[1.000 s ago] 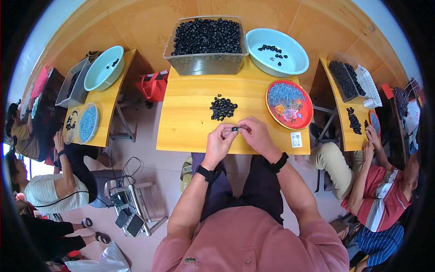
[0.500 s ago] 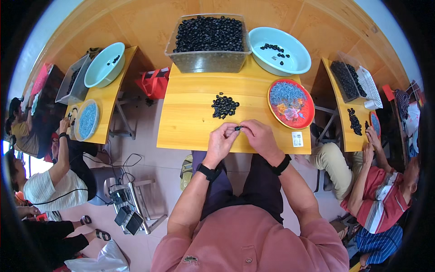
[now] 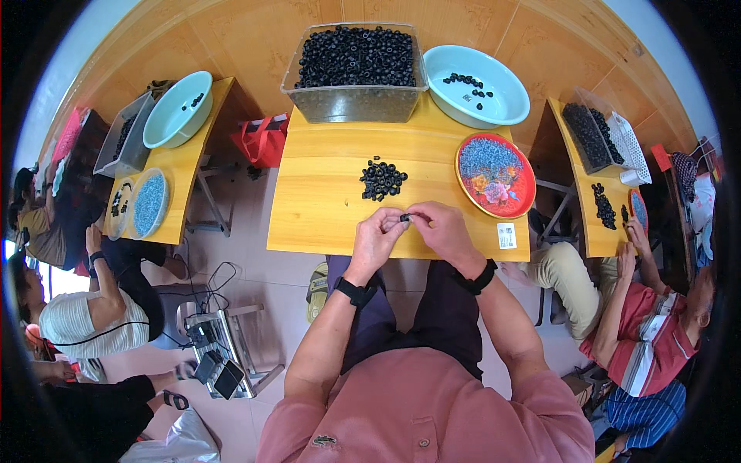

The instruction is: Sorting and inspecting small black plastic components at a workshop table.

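A small black ring-shaped part (image 3: 405,217) sits between the fingertips of my two hands, just above the table's near edge. My left hand (image 3: 376,238) pinches it from one side. From the other side my right hand (image 3: 441,233) closes its thumb and forefinger against it; whether a tiny second piece is there is hidden. Beyond my hands lies a loose pile of similar black parts (image 3: 384,182) on the yellow table (image 3: 316,201). To the right, a red flowered tray (image 3: 472,196) holds many small bluish translucent pieces (image 3: 488,157).
At the table's back stand a clear bin (image 3: 355,105) heaped with black parts and a pale blue basin (image 3: 494,113) holding several more. A white label (image 3: 506,236) is near the front right corner. Co-workers sit at side tables (image 3: 185,166). A metal stool (image 3: 239,355) stands on the floor at left.
My hands stay in nearly the same place, still pinching the black part, with only slight finger movement. At the left table, a co-worker's arm has drawn back and lowered.
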The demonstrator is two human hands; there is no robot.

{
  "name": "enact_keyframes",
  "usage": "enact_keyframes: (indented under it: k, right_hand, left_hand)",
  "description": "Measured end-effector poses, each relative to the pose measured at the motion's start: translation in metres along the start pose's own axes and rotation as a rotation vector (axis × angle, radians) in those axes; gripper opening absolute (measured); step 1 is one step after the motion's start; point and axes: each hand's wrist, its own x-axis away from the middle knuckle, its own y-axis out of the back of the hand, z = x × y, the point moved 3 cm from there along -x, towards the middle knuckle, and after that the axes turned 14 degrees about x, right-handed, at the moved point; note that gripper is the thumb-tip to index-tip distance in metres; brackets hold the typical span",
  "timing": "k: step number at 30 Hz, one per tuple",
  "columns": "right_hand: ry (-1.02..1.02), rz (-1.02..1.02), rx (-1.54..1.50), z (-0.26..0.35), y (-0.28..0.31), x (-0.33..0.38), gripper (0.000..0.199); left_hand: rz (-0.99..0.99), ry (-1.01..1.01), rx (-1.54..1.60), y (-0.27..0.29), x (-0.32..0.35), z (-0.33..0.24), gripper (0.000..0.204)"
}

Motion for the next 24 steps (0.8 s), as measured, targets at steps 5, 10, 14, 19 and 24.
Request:
enact_keyframes:
  k: [5,10,14,19,24]
  right_hand:
    - [0.044,-0.041,0.081,-0.0015,0.0033,-0.0006,0.012]
    - [0.227,-0.065,0.222,0.0031,0.0003,0.0042,0.009]
    - [0.214,-0.051,0.223,0.0017,0.0006,0.0049,0.012]
    - [0.218,-0.030,0.221,0.0031,0.0006,0.0045,0.012]
    - [0.218,-0.041,0.199,0.0005,-0.0028,0.0066,0.009]
  left_hand:
    - [-0.011,0.007,-0.046,0.0016,0.0004,0.0022,0.017]
    - [-0.012,0.002,-0.084,0.0006,0.0008,0.0003,0.017]
    - [0.002,0.001,-0.101,-0.0005,0.0012,-0.0013,0.018]
    - [0.000,-0.002,-0.111,0.0017,0.0006,0.0007,0.018]
    - [0.008,-0.015,-0.155,0.0010,0.0009,-0.0022,0.017]
